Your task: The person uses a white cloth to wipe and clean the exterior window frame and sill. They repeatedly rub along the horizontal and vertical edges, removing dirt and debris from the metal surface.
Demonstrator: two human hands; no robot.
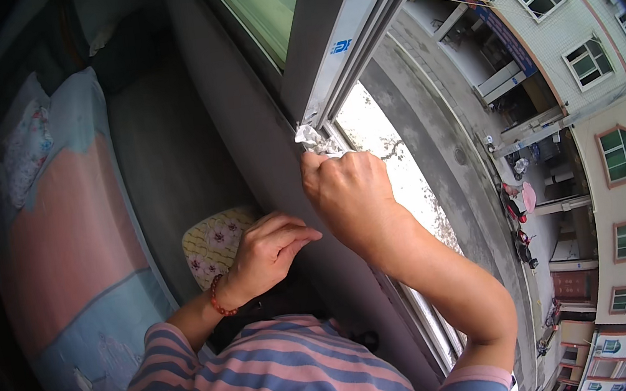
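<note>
My right hand (350, 191) is closed around a crumpled white tissue or cloth (315, 138), which pokes out past the knuckles. It is at the lower corner of the window, where the sliding window's metal frame (339, 47) meets the window track (429, 324). My left hand (273, 249), with a beaded bracelet at the wrist, hovers to the left near the wall below the sill. Its fingers are bent together and nothing shows between them, though the palm side is partly hidden.
A bed (75, 240) with pink and blue bedding lies at the left. A flower-patterned seat (219, 238) stands behind my left hand. Beyond the open window are a street (426, 119) far below, parked motorcycles (518, 218) and buildings (580, 49).
</note>
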